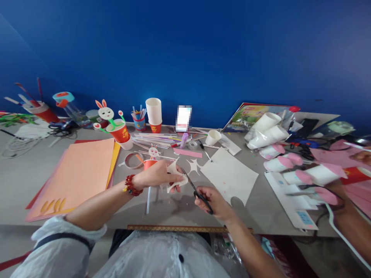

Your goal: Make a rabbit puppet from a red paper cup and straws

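White paper piece [173, 166]: one, curved, partly cut; above the near middle of the grey table [130, 212], in the left hand.
Left hand [159, 173]: thumb and fingers pinched on the paper; red bead bracelet [133, 185] at the wrist.
Right hand [213, 200]: closed about the handles of black scissors [191, 184], blades pointing far and left, at the paper's right side.
Paper scrap [193, 166]: white, jagged, just beyond the scissors.
White sheet [228, 173]: flat, right of the scrap.
Red cup [150, 165]: partly hidden behind the left hand, small rabbit head [154, 151] above it.
Pink strip [188, 153]: flat, beyond the scrap.
Tape roll [133, 160]: left of the red cup.
Coloured sheets [81, 166]: stacked at left, peach uppermost.
Drinking straws [156, 141]: loose bundle, far middle.
White cups [153, 111]: nested, upright, at the far side.
Power strip [279, 193]: white, at right.
Co-worker's hand [363, 156]: far right, at the picture's edge; hold unclear.
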The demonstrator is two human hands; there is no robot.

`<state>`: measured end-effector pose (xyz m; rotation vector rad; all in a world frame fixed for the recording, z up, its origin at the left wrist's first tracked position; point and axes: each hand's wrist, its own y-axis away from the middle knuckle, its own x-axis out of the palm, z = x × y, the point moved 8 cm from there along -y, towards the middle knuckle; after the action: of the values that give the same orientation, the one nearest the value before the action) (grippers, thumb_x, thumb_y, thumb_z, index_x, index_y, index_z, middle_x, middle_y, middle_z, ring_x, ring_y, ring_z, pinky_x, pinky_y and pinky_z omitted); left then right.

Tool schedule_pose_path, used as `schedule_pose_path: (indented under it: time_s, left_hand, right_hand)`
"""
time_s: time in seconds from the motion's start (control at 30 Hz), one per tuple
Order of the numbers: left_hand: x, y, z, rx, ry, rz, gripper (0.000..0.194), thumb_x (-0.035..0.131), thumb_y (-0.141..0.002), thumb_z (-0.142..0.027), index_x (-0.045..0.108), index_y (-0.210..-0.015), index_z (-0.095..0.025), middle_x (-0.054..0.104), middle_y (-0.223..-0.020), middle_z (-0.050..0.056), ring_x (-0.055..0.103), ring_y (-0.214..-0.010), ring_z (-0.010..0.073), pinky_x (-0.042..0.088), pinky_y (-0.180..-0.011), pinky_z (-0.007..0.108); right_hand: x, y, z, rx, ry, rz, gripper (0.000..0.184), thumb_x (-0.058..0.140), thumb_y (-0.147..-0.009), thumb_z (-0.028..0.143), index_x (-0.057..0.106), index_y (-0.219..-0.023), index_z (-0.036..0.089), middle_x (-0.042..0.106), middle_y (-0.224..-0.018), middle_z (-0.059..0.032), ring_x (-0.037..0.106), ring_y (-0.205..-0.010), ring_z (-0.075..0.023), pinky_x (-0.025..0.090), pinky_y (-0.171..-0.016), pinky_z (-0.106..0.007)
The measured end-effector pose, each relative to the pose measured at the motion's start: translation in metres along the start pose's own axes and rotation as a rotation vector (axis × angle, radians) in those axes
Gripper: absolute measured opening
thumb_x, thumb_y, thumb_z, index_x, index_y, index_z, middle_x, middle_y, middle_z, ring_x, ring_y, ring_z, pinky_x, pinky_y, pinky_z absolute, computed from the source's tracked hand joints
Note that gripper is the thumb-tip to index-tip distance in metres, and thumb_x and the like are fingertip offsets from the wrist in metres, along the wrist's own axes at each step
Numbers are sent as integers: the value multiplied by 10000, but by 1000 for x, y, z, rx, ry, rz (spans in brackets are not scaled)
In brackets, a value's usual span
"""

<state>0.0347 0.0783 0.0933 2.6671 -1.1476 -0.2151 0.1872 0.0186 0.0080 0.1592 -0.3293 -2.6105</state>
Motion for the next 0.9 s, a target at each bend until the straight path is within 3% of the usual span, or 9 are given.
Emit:
schedule_pose_path:
  time_s: [0.1, 0.23, 0.3, 0.37, 0.43, 0.5, 0.57, 0.7, 0.9]
  left_hand:
    - [-6, 1, -6, 67, -172, -102, 280, 637, -847, -435, 654, -987, -193, 752, -789, 47, 676, -581, 163, 475, -476, 233]
    - [-23, 36, -45, 577, -561, -681, 416, 706, -802, -332, 604, -1187, -212, 651, -1220, 121, 642, -1046, 262, 535, -844, 395]
    - [-12, 58, -52, 789, -627, -804, 347, 694, -807, -242, 624, -1144, -206, 648, -1197, 128, 595, -1120, 278, 484, -945, 442]
    - [8, 54, -46, 800, -586, -600, 148, 637, -852, -213, 671, -995, -204, 695, -944, 88, 638, -908, 234, 506, -828, 378]
    - [26, 33, -24, 550, -462, -314, 162, 561, -924, -279, 691, -878, -194, 679, -801, 67, 631, -764, 198, 493, -724, 321]
    - [30, 20, -5, 351, -178, -231, 264, 546, -936, -395, 690, -948, -174, 680, -828, 69, 618, -689, 170, 477, -645, 287]
    - [28, 10, 7, 259, 147, -260, 349, 603, -891, -471, 664, -1029, -156, 678, -846, 66, 607, -660, 152, 475, -625, 273]
    - [22, 1, 11, 285, 565, -378, 276, 702, -836, -417, 653, -893, -151, 668, -765, 33, 584, -657, 123, 476, -663, 257]
    - [26, -5, 12, 323, 803, -412, 175, 757, -806, -283, 651, -862, -155, 662, -749, 0, 566, -633, 81, 457, -653, 219]
  right_hand:
    - [-3, 0, 2, 1, -6, -64, 463, 687, -775, 547, 373, -651, 230, 371, -488, 95, 320, -413, -68, 212, -414, -215]
    - [-7, -1, 15, -38, -75, -192, 468, 661, -768, 590, 397, -641, 225, 402, -466, 83, 351, -399, -73, 245, -420, -222]
    - [-9, -1, 22, -86, -106, -258, 475, 661, -770, 611, 426, -644, 218, 407, -471, 79, 363, -396, -74, 257, -415, -225]
    - [-10, -2, 25, -130, -130, -315, 495, 662, -770, 640, 445, -649, 211, 411, -488, 73, 371, -399, -74, 270, -409, -228]
    - [-9, -2, 26, -153, -150, -343, 515, 675, -752, 665, 454, -657, 209, 424, -508, 67, 382, -405, -76, 277, -403, -229]
    - [-4, -3, 25, -157, -157, -334, 519, 687, -741, 670, 456, -671, 211, 434, -516, 65, 393, -410, -80, 283, -406, -232]
    - [2, -4, 25, -148, -151, -297, 510, 685, -742, 671, 464, -698, 214, 440, -507, 68, 396, -412, -83, 286, -415, -233]
    - [13, -6, 25, -110, -165, -257, 528, 680, -717, 700, 468, -729, 217, 454, -491, 71, 396, -406, -86, 291, -416, -227]
    - [19, -7, 30, -139, -178, -234, 536, 682, -711, 701, 450, -698, 218, 452, -481, 65, 391, -410, -85, 270, -425, -223]
